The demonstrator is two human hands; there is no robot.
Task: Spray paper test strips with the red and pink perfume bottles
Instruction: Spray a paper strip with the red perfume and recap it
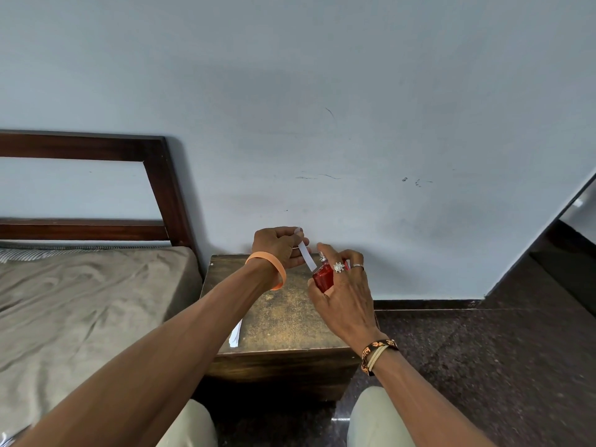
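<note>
Here the left hand (280, 246) pinches a narrow white paper strip (306, 255) above the wooden bedside table (277, 314); the right hand (345, 285) grips the red glass perfume bottle (323, 276). The nozzle sits so close that I suspect spray could soak fingers.

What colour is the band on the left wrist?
Orange, a plain smooth wristband; it shows clearly in the head view, the only one here.

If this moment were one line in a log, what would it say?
left hand: holds paper strip | right hand: holds red bottle, nozzle at strip | spare strips: on table | pink bottle: unseen
</note>
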